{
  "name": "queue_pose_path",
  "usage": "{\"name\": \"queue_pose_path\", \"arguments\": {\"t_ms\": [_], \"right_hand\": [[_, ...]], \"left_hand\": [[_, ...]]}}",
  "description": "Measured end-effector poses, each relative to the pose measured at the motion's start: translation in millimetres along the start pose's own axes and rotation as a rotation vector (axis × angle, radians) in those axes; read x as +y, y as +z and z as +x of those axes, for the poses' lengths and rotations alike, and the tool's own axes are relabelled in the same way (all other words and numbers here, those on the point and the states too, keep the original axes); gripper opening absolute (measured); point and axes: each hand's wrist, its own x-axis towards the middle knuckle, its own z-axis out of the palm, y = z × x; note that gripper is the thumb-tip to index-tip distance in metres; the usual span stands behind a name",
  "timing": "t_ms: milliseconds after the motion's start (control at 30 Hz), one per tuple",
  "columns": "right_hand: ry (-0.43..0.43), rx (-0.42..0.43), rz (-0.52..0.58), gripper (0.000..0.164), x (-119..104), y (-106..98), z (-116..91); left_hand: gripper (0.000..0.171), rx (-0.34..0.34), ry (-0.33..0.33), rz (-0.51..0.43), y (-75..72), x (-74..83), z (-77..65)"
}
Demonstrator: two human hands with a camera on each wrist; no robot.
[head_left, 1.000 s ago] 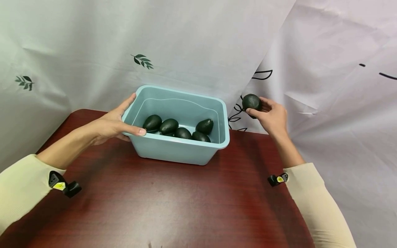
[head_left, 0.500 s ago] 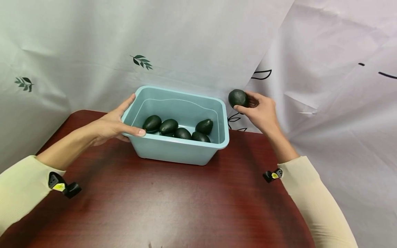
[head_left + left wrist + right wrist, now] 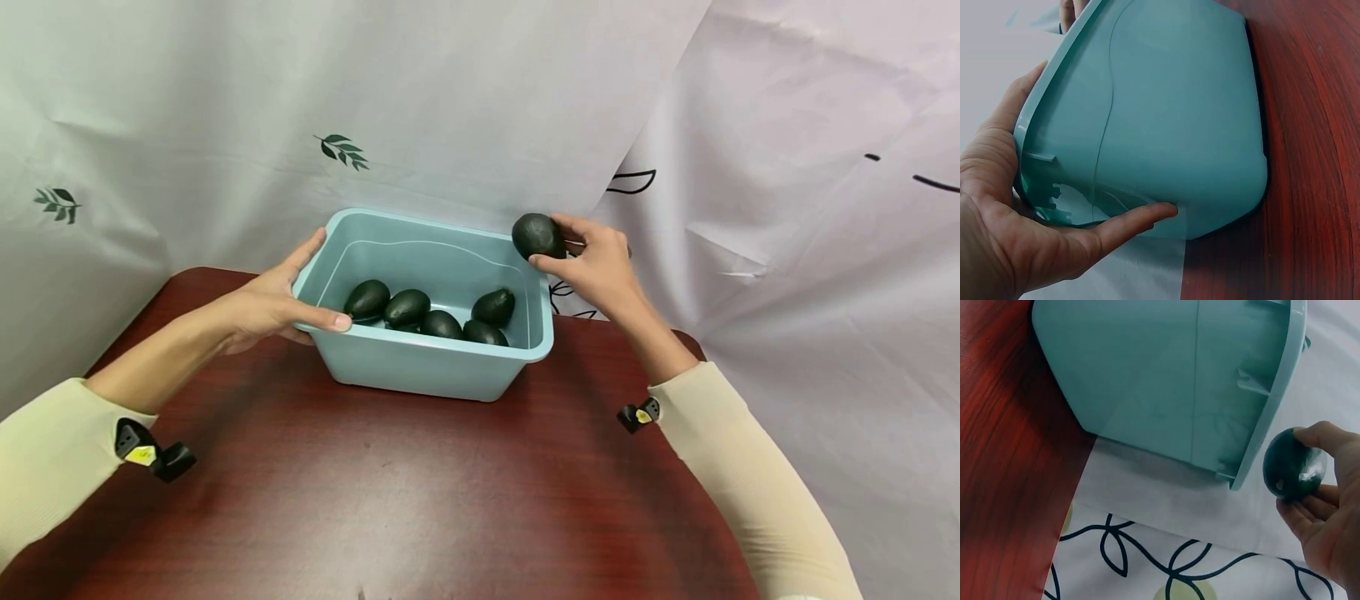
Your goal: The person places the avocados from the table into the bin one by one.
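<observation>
A dark green avocado [image 3: 538,237] is held between the thumb and fingers of my right hand [image 3: 596,262]. It is up at the back right corner of a light blue plastic tub [image 3: 420,362], overlapping the rim in the head view. From the right wrist, the avocado [image 3: 1294,464] appears just above the tub's rim. My left hand [image 3: 262,304] grips the tub's left end, its thumb along the front rim and its fingers against the outer side. Several more avocados [image 3: 407,309] lie on the tub floor, most of them toward the front wall.
The tub stands toward the back of a dark red wooden table [image 3: 375,492]. White cloth [image 3: 465,108] with leaf prints hangs close behind it and along the right side. The table's back right corner lies beneath my right forearm.
My right hand has carried the avocado leftward, from beside the tub to over its back right corner. My left hand and the tub have stayed in place.
</observation>
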Motion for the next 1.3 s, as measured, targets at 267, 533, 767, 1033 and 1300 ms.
{"name": "queue_pose_path", "arguments": {"t_ms": [267, 533, 767, 1033, 1300], "right_hand": [[-0.047, -0.019, -0.007, 0.072, -5.6, 6.3, 6.5], [-0.071, -0.112, 0.0, 0.073, -19.0, 12.9, 21.3], [-0.127, -0.171, -0.076, 0.072, -26.3, 20.1, 34.6], [-0.128, -0.265, -0.14, 0.074, -27.4, 25.5, 40.4], [-0.087, -0.239, -0.119, 0.071, -21.5, 20.7, 33.1]], "left_hand": [[0.138, 0.009, -0.017, -0.003, 1.7, 2.6, 0.2], [0.14, 0.017, -0.032, -0.001, 2.4, 4.1, -1.1], [0.141, 0.029, -0.044, 0.0, 6.5, 5.6, 1.5], [0.141, 0.012, -0.035, -0.008, 5.6, 3.7, 2.3], [0.141, 0.006, -0.028, -0.01, 2.2, 2.8, 3.7]]}}
